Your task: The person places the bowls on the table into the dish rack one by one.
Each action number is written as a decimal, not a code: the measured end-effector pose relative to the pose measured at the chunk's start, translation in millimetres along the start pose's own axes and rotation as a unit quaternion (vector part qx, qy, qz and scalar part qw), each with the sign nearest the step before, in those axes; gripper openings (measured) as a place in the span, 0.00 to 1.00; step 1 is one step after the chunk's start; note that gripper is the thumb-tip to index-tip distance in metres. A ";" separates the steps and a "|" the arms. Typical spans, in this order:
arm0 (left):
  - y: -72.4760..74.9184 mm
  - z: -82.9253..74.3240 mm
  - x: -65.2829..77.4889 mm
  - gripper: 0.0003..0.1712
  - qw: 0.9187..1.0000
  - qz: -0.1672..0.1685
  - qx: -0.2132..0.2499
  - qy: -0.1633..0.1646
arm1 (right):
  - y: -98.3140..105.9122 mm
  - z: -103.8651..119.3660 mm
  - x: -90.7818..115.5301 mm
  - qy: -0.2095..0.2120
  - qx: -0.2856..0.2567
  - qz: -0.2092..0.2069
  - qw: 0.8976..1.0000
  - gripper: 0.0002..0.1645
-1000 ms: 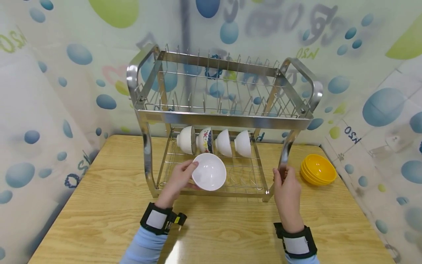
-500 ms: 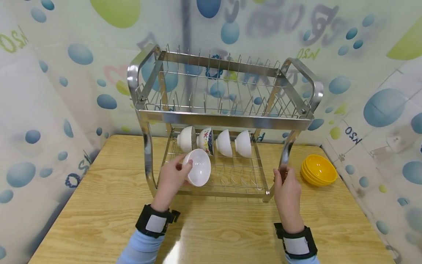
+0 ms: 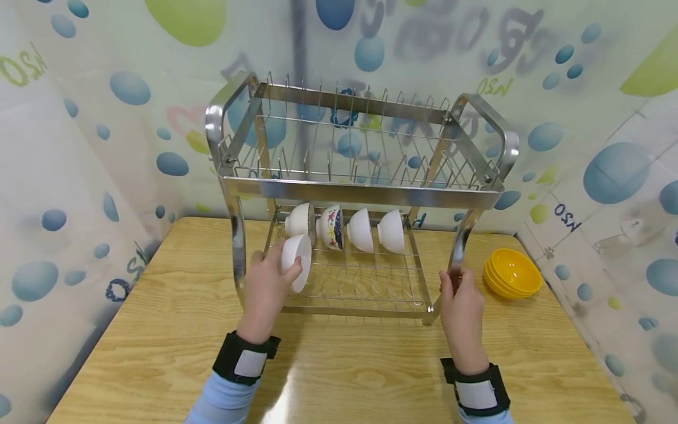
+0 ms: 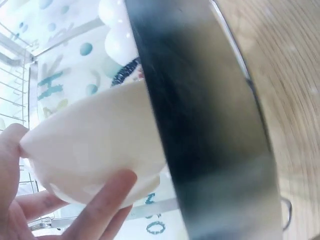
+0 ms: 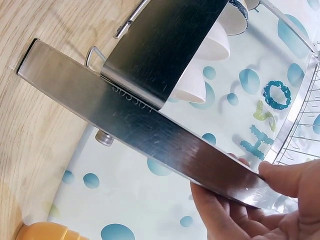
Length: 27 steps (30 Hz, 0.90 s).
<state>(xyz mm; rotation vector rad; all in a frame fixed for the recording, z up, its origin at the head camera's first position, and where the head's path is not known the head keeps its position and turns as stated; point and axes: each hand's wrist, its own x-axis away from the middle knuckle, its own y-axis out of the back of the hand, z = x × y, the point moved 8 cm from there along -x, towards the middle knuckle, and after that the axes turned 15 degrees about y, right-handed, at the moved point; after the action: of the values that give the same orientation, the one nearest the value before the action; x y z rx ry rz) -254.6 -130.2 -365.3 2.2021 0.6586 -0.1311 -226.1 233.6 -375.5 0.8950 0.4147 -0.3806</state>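
Observation:
My left hand (image 3: 266, 282) grips a white bowl (image 3: 298, 262), tilted on its side with its mouth facing right, over the front left of the rack's lower shelf. In the left wrist view, the fingers (image 4: 107, 202) spread around the outside of this bowl (image 4: 95, 140), and a metal bar hides part of it. My right hand (image 3: 462, 312) holds the right front leg of the metal dish rack (image 3: 360, 189). Thumb and fingers wrap that leg (image 5: 200, 165) in the right wrist view. Behind the held bowl, a row of bowls (image 3: 359, 230) stands on edge, one of them flower-patterned.
Stacked yellow bowls (image 3: 512, 272) sit on the wooden table (image 3: 365, 365) to the right of the rack. Wire prongs line the upper shelf (image 3: 349, 147). A patterned sheet (image 3: 545, 76) hangs behind and along both sides.
My left hand has carried the white bowl leftward and turned it from facing up toward me to standing on its side. The right hand stays on the rack leg.

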 end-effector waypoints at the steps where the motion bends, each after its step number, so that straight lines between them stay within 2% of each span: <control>1: 0.8 -0.1 0.0 0.28 1.000 -0.011 -0.008 -0.005 | 0.3 0.0 -0.2 0.001 -0.001 -0.001 1.000 0.21; 12: 4.3 -4.9 3.9 0.30 0.993 -0.090 -0.039 -0.066 | 1.6 0.9 -1.1 0.000 0.001 -0.003 1.000 0.20; 27: -4.3 -1.2 5.4 0.31 0.992 -0.087 -0.056 -0.078 | -0.2 0.4 0.7 -0.003 -0.001 0.004 1.000 0.20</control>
<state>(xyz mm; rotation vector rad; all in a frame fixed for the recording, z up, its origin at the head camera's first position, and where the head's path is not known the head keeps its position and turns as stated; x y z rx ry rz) -252.2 -124.7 -369.1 2.0012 0.7510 -0.3442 -225.5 233.1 -375.7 0.8925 0.4055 -0.3764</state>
